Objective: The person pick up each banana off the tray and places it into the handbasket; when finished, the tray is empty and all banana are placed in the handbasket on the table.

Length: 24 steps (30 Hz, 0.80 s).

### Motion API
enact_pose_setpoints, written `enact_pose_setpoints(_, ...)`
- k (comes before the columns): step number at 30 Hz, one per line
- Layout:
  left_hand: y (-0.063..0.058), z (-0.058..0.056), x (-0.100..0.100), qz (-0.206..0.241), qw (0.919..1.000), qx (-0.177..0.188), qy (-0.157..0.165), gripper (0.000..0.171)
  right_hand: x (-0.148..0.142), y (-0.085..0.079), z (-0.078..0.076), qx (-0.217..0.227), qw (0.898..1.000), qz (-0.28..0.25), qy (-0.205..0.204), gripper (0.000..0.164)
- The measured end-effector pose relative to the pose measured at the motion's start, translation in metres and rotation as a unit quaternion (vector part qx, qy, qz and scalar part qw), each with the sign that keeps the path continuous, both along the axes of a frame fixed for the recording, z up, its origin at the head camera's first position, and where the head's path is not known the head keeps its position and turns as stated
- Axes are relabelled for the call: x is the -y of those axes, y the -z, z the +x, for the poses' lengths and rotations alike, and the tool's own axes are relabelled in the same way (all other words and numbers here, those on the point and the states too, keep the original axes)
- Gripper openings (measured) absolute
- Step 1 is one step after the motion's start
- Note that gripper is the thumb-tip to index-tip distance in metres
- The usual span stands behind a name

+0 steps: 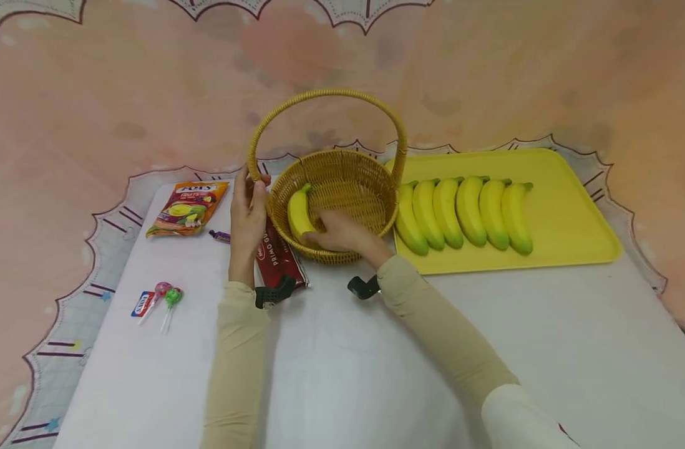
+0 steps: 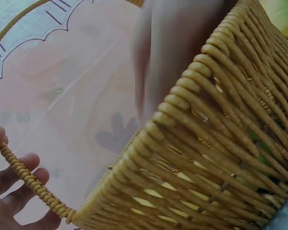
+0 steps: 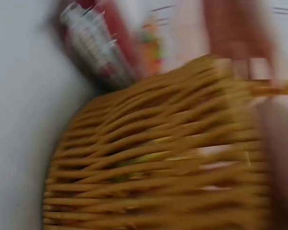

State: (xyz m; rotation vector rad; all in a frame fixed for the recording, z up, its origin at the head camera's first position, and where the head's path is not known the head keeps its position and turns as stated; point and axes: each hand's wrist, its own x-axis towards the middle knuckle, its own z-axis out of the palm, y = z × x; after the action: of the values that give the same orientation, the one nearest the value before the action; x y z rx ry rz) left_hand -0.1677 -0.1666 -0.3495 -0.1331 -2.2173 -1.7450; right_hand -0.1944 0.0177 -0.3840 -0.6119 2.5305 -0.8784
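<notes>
A yellow wicker basket (image 1: 359, 249) with a tall arched handle stands in the middle of the table. My left hand (image 1: 247, 209) holds the foot of the handle on the left side; in the left wrist view its fingers (image 2: 27, 189) wrap round the cane. One banana (image 1: 299, 211) lies in the basket against the left wall, stem upward. My right hand (image 1: 345, 232) reaches over the near rim into the basket, at the banana's lower end. Its fingertips are partly hidden, and whether they grip the banana is unclear. The right wrist view is blurred.
To the right, a yellow tray (image 1: 573, 212) bears several bananas (image 1: 470, 209) in a row. A dark red packet (image 1: 277, 255) lies by the basket. Further left are an orange candy bag (image 1: 186, 209), a purple wrapped sweet (image 1: 220, 236), two lollipops (image 1: 173, 296) and a small FOX'S packet (image 1: 143, 304).
</notes>
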Motion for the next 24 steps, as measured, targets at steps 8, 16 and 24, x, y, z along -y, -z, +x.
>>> enact_pose_setpoints(8, 0.008, -0.016, 0.004, 0.028, 0.9992, -0.027, 0.007, 0.037, -0.109, -0.017, 0.028, -0.095, 0.972, -0.165, 0.135, 0.040)
enact_pose_setpoints(16, -0.009, -0.024, 0.003, 0.084, 0.9943, -0.065, -0.007, 0.032, -0.218, -0.011, 0.036, -0.133, 0.939, -0.138, 0.284, 0.042)
enact_pose_setpoints(24, -0.020, -0.018, 0.002, 0.046, 0.9971, -0.060, 0.006, 0.035, -0.280, 0.005, 0.039, -0.132, 0.915, -0.086, 0.371, 0.051)
